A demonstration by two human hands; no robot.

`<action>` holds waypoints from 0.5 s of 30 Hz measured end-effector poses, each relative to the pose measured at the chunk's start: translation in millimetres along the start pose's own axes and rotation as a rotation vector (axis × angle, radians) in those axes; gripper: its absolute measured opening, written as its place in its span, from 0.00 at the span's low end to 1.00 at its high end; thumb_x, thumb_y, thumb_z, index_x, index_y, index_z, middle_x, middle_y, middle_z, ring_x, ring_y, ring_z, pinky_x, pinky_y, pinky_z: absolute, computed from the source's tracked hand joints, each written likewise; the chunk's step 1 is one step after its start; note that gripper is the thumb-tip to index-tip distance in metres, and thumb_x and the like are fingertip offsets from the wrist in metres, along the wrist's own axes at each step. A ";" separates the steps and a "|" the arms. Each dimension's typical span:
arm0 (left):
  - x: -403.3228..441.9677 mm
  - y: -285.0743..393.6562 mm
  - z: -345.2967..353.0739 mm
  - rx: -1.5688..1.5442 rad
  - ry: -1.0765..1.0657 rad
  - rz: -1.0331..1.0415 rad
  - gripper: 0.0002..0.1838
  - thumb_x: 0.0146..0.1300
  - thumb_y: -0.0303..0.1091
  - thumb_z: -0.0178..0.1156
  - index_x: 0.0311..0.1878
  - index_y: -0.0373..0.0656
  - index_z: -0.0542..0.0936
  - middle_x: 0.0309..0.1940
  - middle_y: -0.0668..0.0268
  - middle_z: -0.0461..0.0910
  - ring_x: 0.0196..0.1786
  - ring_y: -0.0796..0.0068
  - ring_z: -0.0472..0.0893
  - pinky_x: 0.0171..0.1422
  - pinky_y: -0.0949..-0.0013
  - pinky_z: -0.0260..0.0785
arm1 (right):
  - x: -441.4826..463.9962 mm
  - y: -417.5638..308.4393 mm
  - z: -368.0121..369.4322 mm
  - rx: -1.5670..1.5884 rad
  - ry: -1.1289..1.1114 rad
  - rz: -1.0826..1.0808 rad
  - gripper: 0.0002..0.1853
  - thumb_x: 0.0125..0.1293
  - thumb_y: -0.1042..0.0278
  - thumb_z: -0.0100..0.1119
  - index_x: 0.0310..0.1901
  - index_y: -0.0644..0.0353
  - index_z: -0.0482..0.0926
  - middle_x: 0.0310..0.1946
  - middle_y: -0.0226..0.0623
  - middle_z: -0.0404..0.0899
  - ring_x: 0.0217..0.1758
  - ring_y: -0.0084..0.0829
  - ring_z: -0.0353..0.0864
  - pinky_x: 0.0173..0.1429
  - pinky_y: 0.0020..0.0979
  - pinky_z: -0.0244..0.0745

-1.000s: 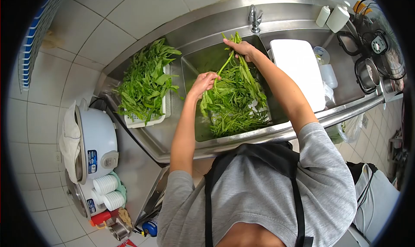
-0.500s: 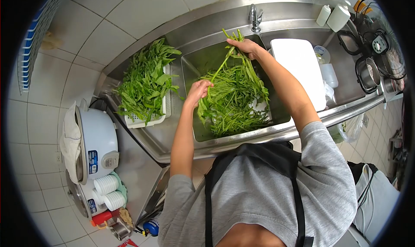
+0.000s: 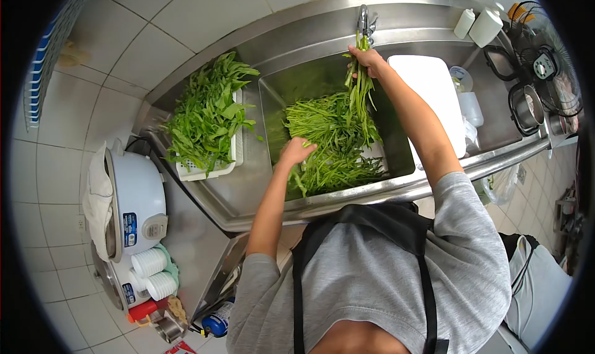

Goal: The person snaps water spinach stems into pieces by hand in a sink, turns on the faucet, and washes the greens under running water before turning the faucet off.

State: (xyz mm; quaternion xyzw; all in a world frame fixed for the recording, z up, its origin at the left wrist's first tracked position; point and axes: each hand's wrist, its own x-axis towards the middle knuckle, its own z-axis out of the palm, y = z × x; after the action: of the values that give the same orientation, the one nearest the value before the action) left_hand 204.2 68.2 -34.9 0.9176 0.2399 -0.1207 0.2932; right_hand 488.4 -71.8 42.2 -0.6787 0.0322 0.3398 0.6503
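Note:
Long-stemmed leafy greens, which look like water spinach (image 3: pixel 331 121), fill much of the sink basin (image 3: pixel 273 97). My right hand (image 3: pixel 369 62) is closed around a bunch of water spinach stems (image 3: pixel 359 97), held up near the faucet with the leaves hanging down into the basin. At the basin's left side, my left hand (image 3: pixel 296 150) has its fingers curled together at the edge of the pile. A bit of green shows at its fingertips; the rest of that grip is hidden.
Left of the basin, a white perforated basket (image 3: pixel 237 149) holds piled leafy greens (image 3: pixel 207 115). A white board (image 3: pixel 427 106) lies across the sink's right side. The faucet (image 3: pixel 363 22) rises behind. A rice cooker (image 3: pixel 139 196) stands at left, and white bottles (image 3: pixel 485 26) at back right.
My right hand has moved right, bringing its bunch in front of the faucet. My left hand has come down and right to the pile; the long stem stretched between the hands no longer shows.

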 end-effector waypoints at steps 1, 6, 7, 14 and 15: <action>0.9 15.5 0.0 -0.044 -0.025 0.028 0.24 0.50 0.54 0.60 0.41 0.42 0.81 0.33 0.49 0.79 0.40 0.56 0.79 0.48 0.62 0.68 | 0.3 0.2 4.0 0.022 0.024 0.008 0.22 0.58 0.53 0.58 0.42 0.64 0.69 0.29 0.40 0.74 0.25 0.33 0.77 0.21 0.37 0.78; 6.1 73.7 15.2 -0.368 -0.131 0.235 0.19 0.54 0.47 0.60 0.39 0.42 0.81 0.26 0.57 0.80 0.30 0.73 0.77 0.42 0.68 0.68 | 32.5 18.9 23.0 0.046 0.184 0.037 0.28 0.54 0.54 0.62 0.47 0.71 0.70 0.44 0.46 0.73 0.35 0.41 0.79 0.24 0.45 0.81; 8.2 78.0 16.4 -0.364 -0.139 0.207 0.17 0.54 0.46 0.60 0.39 0.41 0.81 0.25 0.58 0.79 0.29 0.75 0.75 0.41 0.69 0.68 | 33.9 20.2 24.9 0.045 0.207 0.043 0.29 0.54 0.54 0.63 0.48 0.71 0.70 0.45 0.47 0.73 0.36 0.42 0.79 0.24 0.45 0.81; 19.5 71.4 15.6 -0.490 0.010 0.261 0.18 0.51 0.45 0.62 0.40 0.42 0.80 0.24 0.61 0.80 0.28 0.74 0.77 0.40 0.69 0.68 | 33.2 12.1 8.7 0.046 0.273 0.022 0.31 0.52 0.52 0.64 0.48 0.72 0.69 0.47 0.47 0.72 0.36 0.43 0.79 0.25 0.46 0.81; 17.5 74.7 12.8 -0.478 0.039 0.234 0.19 0.52 0.45 0.62 0.42 0.41 0.79 0.28 0.59 0.80 0.33 0.73 0.77 0.44 0.69 0.68 | 33.0 10.8 7.4 0.064 0.282 0.022 0.31 0.52 0.52 0.64 0.48 0.72 0.69 0.47 0.47 0.72 0.36 0.43 0.79 0.25 0.46 0.81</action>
State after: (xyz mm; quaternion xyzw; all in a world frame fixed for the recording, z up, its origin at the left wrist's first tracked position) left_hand 256.3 13.9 -15.6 0.8459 0.1594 -0.0084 0.5088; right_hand 505.4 -53.6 16.8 -0.6981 0.1414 0.2468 0.6571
